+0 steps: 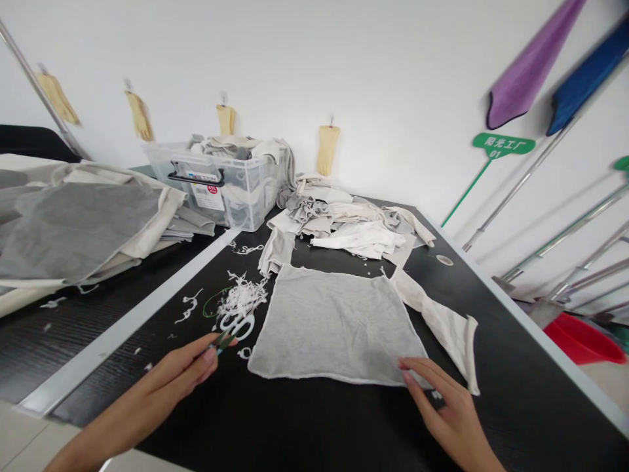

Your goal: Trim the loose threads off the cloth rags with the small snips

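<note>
A grey square cloth (337, 324) lies flat on the black table (295, 426). At its near right corner my right hand (437, 400) pinches the edge between thumb and fingers. Left of the cloth, my left hand (194, 370) is closed on a pair of scissors (238, 326), its fingers round the blade end and the pale handles pointing away. Just beyond the handles is a pile of white thread scraps (243, 295). A twisted off-white cloth (442, 318) stretches along the right side of the grey one.
Crumpled cloths (344, 219) are heaped at the back, beside a clear plastic bin (250, 193) full of fabric. More grey cloths (83, 226) are stacked at the left. A tape roll (444, 260) lies near the right edge; a red basin (584, 341) is beyond it.
</note>
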The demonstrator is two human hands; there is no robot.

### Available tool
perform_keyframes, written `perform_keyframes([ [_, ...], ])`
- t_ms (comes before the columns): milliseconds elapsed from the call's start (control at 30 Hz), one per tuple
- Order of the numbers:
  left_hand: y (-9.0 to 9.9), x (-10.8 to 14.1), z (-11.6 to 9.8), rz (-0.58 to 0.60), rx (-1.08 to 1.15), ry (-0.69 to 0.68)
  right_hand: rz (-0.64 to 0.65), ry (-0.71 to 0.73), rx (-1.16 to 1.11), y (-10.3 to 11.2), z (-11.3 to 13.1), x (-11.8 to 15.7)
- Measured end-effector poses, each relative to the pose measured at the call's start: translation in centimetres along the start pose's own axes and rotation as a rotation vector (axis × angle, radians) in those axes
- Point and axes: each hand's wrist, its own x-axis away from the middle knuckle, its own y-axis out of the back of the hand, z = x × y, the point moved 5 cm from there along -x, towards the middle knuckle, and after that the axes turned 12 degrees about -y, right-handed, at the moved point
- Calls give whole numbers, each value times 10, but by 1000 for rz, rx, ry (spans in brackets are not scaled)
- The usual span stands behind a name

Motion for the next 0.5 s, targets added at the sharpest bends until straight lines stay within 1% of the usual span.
perform_keyframes([
  [67,-8,0,9,41,58,90,18,39,-76,-9,36,-5],
  [133,-13,-1,13,36,18,84,91,76,-144,-30,82,-12],
  [200,-16,-2,11,11,-40,28,181,102,-142,-61,127,-24],
  [267,-20,-3,4,-16,-60,-41,297,108,-106,-98,164,-38],
  [333,-26,-2,-3,-31,-62,-100,376,100,-42,-133,188,-52],
  [367,-29,-1,-6,-20,-62,-119,409,104,-9,-149,196,-57],
  [433,-35,2,-9,22,-54,-143,464,127,45,-174,204,-64],
  [500,-36,3,-8,52,-28,-156,500,149,72,-192,205,-64],
])
